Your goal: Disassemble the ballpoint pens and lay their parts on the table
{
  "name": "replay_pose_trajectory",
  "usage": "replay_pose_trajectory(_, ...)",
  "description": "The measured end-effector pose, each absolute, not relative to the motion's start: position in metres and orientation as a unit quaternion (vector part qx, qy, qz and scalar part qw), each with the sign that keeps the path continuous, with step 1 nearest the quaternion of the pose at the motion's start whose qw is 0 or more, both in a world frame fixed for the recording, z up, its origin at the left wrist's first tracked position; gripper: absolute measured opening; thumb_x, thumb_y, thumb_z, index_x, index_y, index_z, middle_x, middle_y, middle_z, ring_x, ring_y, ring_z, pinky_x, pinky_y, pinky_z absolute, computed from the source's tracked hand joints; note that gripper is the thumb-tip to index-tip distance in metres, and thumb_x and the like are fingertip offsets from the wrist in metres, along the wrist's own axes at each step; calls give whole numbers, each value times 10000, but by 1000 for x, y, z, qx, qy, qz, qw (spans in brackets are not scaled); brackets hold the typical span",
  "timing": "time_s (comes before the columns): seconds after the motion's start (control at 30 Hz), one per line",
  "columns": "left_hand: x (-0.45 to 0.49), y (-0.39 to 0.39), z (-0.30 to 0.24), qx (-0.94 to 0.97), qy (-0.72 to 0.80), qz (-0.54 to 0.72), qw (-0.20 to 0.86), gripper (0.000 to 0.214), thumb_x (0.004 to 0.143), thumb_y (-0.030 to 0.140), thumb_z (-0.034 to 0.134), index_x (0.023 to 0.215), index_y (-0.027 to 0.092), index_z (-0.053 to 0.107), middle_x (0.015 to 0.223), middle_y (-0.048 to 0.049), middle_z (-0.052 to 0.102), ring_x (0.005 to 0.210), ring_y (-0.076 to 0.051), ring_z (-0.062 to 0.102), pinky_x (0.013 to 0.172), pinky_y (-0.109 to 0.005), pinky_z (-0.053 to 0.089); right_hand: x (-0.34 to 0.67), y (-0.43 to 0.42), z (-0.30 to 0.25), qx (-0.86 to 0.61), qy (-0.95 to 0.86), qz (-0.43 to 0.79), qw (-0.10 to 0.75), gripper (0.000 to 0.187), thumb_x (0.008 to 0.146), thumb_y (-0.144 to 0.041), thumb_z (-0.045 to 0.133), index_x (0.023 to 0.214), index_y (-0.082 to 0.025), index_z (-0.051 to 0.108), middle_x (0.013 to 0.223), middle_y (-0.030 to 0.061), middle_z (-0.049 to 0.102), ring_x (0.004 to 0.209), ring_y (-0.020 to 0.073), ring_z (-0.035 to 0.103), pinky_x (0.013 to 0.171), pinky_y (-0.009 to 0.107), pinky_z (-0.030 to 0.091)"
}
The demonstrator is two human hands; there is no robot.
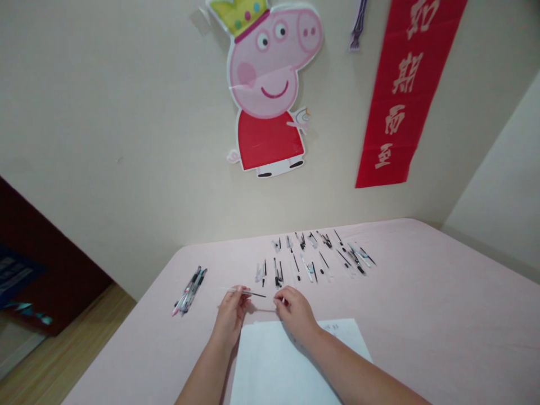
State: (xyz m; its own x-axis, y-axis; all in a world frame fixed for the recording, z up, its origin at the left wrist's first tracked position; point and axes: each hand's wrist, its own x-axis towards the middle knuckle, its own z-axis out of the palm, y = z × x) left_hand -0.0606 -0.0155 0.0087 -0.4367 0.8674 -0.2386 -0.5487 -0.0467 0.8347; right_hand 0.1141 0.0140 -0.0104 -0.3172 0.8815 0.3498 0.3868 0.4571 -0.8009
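My left hand (230,316) pinches a thin pen refill (257,294) above the pink tabletop. Its dark part points right, toward my other hand, and a pale, clear end sticks out to the left. Close by on the right, my right hand (297,313) has its thumb and fingertips pressed together; whatever they hold is too small to make out. Beneath my wrists lies a white sheet of paper (274,365) with a few faint marks near its top right. Just beyond my hands, pen parts (276,273) lie spread out: clear barrels, dark refills and small caps.
To the left, a bundle of whole pens (190,291) lies on the pink-covered table (426,304). More pen parts (358,259) are grouped in rows toward the back right. The wall behind carries a cartoon pig cutout (270,135) and a red banner (392,124).
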Motion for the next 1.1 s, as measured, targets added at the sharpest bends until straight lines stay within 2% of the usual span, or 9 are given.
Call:
replay_pose_trajectory(0.07,-67,-14,10,128,463,734,480,50,766,135,639,719,141,626,658,14,668,581,-67,612,564,-153,509,114,15,-12,-431,-744,310,406,123,773,-115,532,745,-186,628,740,11,589,699,149,534,661,255,390)
replay_pose_trajectory(0.2,-76,-12,12,74,447,761,465,204,828,94,521,647,147,600,610,12,658,566,-72,621,588,-171,524,115,17,-12,-444,-732,317,408,118,786,-144,521,733,-183,620,746,17,592,704,157,539,664,261,395)
replay_pose_trajectory(0.4,-75,-11,12,63,433,753,492,284,859,76,442,629,142,596,614,-15,664,632,-90,659,675,-198,539,114,17,-11,-445,-714,325,431,155,825,-182,487,744,-175,618,739,27,593,695,161,540,635,260,404)
replay_pose_trajectory(0.6,-45,-22,17,171,441,629,617,129,828,61,526,879,94,640,920,-132,707,837,-163,686,792,-269,552,114,17,-7,-428,-714,332,444,170,834,-206,497,747,-168,637,720,25,591,675,151,538,623,250,405)
replay_pose_trajectory(0.7,-30,-27,19,187,419,612,644,129,844,115,551,943,108,633,995,-129,694,851,-150,680,810,-258,550,113,14,-6,-412,-732,336,426,148,814,-181,525,757,-172,662,725,20,603,683,147,540,642,248,404)
replay_pose_trajectory(0.93,-30,-24,13,140,411,649,625,140,866,132,514,762,109,605,873,-122,705,798,-174,683,757,-322,570,114,7,2,-405,-766,316,386,153,842,-187,527,782,-178,668,757,23,618,731,151,553,693,257,413)
replay_pose_trajectory(1.03,-33,-23,12,102,429,655,614,173,866,110,496,713,119,577,773,-100,698,760,-172,687,754,-335,567,116,8,3,-425,-773,280,379,171,832,-134,507,880,-188,662,865,46,627,837,176,565,766,282,423)
replay_pose_trajectory(1.1,-34,-23,12,101,449,642,613,174,866,110,493,710,120,569,717,-81,680,700,-160,682,698,-306,569,116,8,1,-435,-784,262,357,247,792,-69,508,943,-195,658,944,59,623,915,193,562,812,292,423)
